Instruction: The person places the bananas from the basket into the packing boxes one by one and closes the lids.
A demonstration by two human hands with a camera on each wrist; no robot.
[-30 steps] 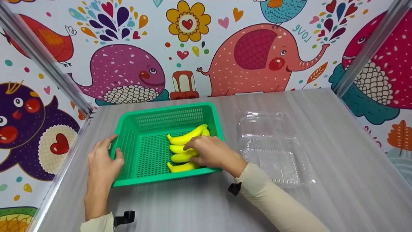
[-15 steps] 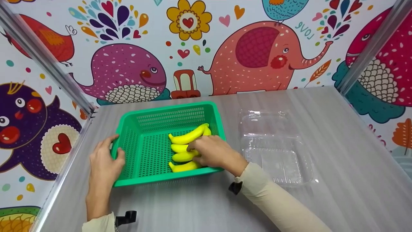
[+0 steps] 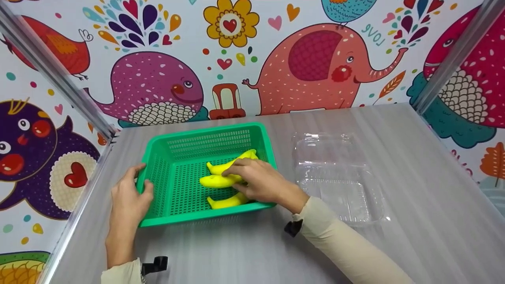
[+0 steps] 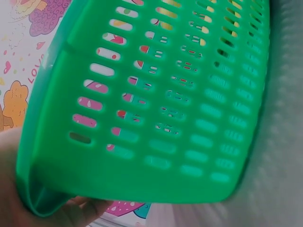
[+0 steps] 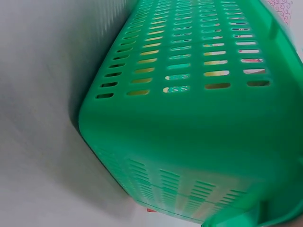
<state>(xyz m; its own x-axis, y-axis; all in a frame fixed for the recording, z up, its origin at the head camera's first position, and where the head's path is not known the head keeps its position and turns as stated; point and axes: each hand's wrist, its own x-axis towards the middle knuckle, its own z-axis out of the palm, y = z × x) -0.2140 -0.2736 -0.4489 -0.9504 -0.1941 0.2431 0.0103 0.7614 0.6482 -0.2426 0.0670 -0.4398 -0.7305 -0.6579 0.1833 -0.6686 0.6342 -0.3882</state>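
A green perforated plastic basket [image 3: 205, 214] stands on the table with yellow bananas at its right side. My left hand [image 3: 129, 199] grips its left rim, thumb at the inner side and fingers outside; the left wrist view shows the basket's wall up close beside the hand [image 4: 71, 213]. Inside the basket, my right hand [image 3: 262, 179] holds a banana [image 3: 213, 181] between thumb and fingers. Behind it lies another banana [image 3: 216, 169], partly covered by the hand. One more banana [image 3: 227, 202] lies along the front wall.
To the basket's right, a clear plastic clamshell box [image 3: 335, 167] lies with its lid folded back. Patterned walls [image 3: 311, 90] enclose the grey table [image 3: 221, 252] at the back and sides. Metal posts [image 3: 453, 55] stand at the corners.
My right hand has raised a banana from the row and shifted it slightly back, uncovering the basket floor in front of it. My left hand keeps its hold on the rim.
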